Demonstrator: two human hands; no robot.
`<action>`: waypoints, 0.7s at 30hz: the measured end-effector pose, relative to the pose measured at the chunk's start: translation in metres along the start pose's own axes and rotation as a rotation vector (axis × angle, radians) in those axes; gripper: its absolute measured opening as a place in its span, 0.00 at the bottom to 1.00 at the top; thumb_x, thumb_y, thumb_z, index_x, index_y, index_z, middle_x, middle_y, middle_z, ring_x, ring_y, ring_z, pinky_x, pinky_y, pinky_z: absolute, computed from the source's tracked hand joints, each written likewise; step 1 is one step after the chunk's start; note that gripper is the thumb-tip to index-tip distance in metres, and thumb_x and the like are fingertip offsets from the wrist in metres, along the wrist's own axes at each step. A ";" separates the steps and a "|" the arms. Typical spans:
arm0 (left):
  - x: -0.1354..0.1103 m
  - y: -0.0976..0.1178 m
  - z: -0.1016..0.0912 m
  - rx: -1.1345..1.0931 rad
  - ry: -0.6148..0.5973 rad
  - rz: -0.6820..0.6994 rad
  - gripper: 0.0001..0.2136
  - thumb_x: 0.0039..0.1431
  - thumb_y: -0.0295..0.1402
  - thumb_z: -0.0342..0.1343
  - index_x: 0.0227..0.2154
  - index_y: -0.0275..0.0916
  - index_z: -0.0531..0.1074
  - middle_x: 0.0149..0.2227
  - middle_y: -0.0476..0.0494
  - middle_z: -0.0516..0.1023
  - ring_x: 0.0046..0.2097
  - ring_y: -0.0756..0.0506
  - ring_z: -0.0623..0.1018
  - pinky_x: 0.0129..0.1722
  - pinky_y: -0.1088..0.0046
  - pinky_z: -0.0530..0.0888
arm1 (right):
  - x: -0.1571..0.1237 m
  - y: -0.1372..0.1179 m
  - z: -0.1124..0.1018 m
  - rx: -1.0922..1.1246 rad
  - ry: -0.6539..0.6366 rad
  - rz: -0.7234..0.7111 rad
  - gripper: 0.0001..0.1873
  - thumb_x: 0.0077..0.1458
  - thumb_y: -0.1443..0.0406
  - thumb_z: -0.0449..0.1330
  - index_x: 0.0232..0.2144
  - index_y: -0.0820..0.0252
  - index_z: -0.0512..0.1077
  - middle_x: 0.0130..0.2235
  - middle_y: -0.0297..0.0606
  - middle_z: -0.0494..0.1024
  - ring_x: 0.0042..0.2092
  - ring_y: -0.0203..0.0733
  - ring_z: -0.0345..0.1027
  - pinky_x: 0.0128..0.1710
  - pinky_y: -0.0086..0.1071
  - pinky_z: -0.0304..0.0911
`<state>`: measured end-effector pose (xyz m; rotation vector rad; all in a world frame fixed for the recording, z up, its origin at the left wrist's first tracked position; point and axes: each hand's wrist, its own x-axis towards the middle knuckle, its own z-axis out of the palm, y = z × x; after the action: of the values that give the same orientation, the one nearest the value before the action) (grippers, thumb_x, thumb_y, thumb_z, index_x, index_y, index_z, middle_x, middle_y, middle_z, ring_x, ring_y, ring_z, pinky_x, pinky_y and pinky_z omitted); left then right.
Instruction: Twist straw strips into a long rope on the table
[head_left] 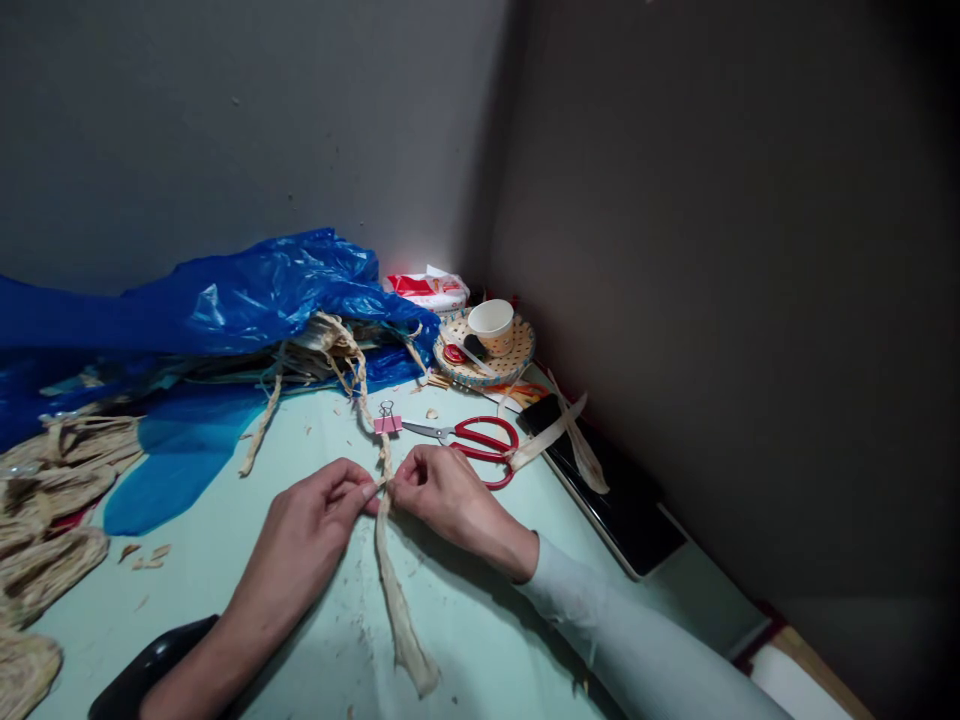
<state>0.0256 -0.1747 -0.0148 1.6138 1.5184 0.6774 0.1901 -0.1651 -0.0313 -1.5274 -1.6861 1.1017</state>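
Observation:
My left hand (322, 515) and my right hand (442, 495) meet at a braid of dried plant fibre (363, 385), each pinching a strand at its lower end. A pink binder clip (388, 425) grips the braid just above my fingers. Below them a loose flat strand (401, 620) hangs toward me across the table. The braid's upper end runs up to a bundle of dried fibre (330, 335) under a blue plastic bag (247, 290). Red-handled scissors (484, 440) lie just beyond my right hand. The fingertips partly hide the strands they hold.
On the right, a black phone-like slab (600, 480) carries pale fibre strips (581, 440). A woven plate (450, 370) holds a paper cup (492, 322), before a red-and-white packet (427, 290). Dried fibre sheets (52, 550) lie at left. A black rounded object (157, 665) is near my left forearm.

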 end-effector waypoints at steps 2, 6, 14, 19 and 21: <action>-0.004 0.003 -0.001 0.047 0.060 -0.006 0.10 0.57 0.42 0.55 0.26 0.43 0.72 0.25 0.50 0.80 0.30 0.44 0.76 0.31 0.72 0.65 | -0.002 -0.003 0.000 -0.068 0.043 -0.062 0.05 0.51 0.68 0.59 0.25 0.63 0.72 0.24 0.33 0.73 0.27 0.34 0.62 0.27 0.27 0.51; -0.016 0.005 0.013 -0.021 0.112 -0.003 0.09 0.56 0.42 0.56 0.28 0.44 0.73 0.27 0.48 0.82 0.33 0.41 0.79 0.34 0.70 0.69 | -0.003 -0.002 0.001 -0.016 0.045 -0.095 0.04 0.50 0.71 0.59 0.24 0.62 0.71 0.23 0.32 0.73 0.26 0.34 0.63 0.27 0.27 0.51; -0.025 -0.013 0.034 0.373 0.216 0.453 0.09 0.61 0.32 0.52 0.34 0.39 0.78 0.30 0.41 0.85 0.29 0.41 0.82 0.31 0.69 0.74 | 0.000 0.001 -0.007 0.603 -0.148 0.163 0.03 0.48 0.72 0.60 0.24 0.64 0.71 0.18 0.27 0.66 0.20 0.29 0.54 0.20 0.24 0.46; -0.030 -0.024 0.035 0.654 0.210 0.645 0.16 0.63 0.27 0.46 0.44 0.34 0.79 0.32 0.36 0.85 0.31 0.40 0.83 0.31 0.67 0.73 | -0.003 -0.003 -0.008 0.698 -0.171 0.230 0.04 0.50 0.72 0.59 0.25 0.65 0.71 0.15 0.24 0.62 0.18 0.27 0.49 0.18 0.24 0.41; -0.032 -0.021 0.031 0.641 0.202 0.624 0.16 0.64 0.30 0.47 0.45 0.37 0.79 0.31 0.38 0.84 0.31 0.40 0.81 0.31 0.66 0.72 | -0.003 -0.002 -0.006 0.708 -0.151 0.226 0.04 0.49 0.73 0.60 0.24 0.65 0.71 0.15 0.24 0.63 0.18 0.27 0.49 0.18 0.24 0.42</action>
<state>0.0354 -0.2130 -0.0440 2.6353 1.4490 0.7352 0.1951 -0.1672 -0.0264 -1.1967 -1.0335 1.7345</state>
